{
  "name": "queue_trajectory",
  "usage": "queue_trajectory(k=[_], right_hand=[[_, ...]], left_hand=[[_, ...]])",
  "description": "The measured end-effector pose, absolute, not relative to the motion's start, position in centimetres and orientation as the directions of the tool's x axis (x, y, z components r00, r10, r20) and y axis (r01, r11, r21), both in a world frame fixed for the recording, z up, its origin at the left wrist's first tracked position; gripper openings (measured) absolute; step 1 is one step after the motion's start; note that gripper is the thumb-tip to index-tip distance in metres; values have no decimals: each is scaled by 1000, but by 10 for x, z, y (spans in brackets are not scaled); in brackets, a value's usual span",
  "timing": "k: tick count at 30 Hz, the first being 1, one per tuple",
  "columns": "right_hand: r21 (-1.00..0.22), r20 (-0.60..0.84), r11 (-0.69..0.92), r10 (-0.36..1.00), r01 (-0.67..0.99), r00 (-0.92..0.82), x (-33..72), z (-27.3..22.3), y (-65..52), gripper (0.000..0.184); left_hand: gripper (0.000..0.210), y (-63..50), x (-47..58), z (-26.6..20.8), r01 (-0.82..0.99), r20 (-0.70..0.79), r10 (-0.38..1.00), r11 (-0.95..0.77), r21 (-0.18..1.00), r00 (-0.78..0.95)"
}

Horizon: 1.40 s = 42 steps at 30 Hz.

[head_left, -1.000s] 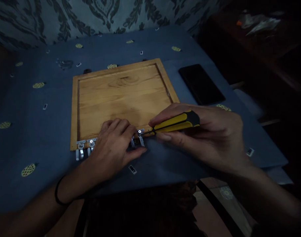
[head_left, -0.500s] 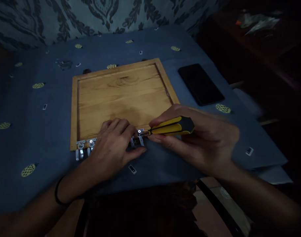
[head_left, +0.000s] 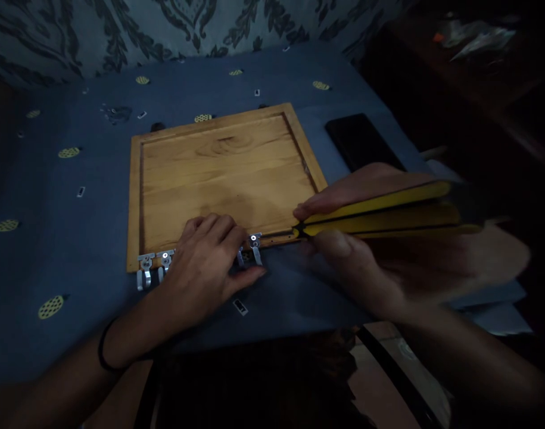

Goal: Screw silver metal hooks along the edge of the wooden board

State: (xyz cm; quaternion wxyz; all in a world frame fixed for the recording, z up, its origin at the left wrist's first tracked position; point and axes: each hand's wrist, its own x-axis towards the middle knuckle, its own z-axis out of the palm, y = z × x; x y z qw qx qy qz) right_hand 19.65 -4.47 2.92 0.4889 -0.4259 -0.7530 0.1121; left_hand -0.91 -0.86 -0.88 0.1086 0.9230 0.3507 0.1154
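Head view: right hand (head_left: 391,271) grips yellow-black screwdriver (head_left: 383,219); left hand (head_left: 209,256) overlies wooden board (head_left: 223,179), between metal hooks (head_left: 255,241), its hold not discernible.

You are working in dim, bluish light. Your right hand (head_left: 383,280) and the yellow handle (head_left: 388,220) in its fingers are smearing with blur; your left hand (head_left: 205,262) is showing crisper. Just left of its fingers, metal brackets (head_left: 165,257) are glinting; far right of your fingers, shadow is swallowing detail.

a thin black band (head_left: 101,347) rings the bare left forearm (head_left: 140,328).
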Motion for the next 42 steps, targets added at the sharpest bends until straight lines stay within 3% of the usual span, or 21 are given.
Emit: queue_trajectory(k=[5, 18, 26, 29, 33, 42], right_hand=[[-657, 615, 550, 787, 516, -55, 193, 21, -48, 15], [-768, 530, 484, 848, 420, -10, 191, 2, -47, 12], [-675, 571, 538, 814, 505, -104, 191, 3, -43, 7], [-616, 611, 585, 778, 528, -148, 194, 5, -42, 16], [-637, 564, 540, 813, 551, -144, 195, 7, -43, 25], [-676, 534, 511, 836, 532, -125, 187, 13, -42, 25]], left_hand=[[32, -8, -9, -9, 627, 134, 677, -726, 281, 724], [39, -9, -10, -10, 627, 136, 676, -728, 279, 724], [36, -9, -10, -11, 617, 158, 671, -734, 283, 725], [33, -9, -10, -12, 617, 170, 668, -738, 272, 724], [31, -9, -9, -12, 622, 178, 672, -736, 266, 719], [30, -9, -10, -13, 611, 195, 658, -750, 254, 727]])
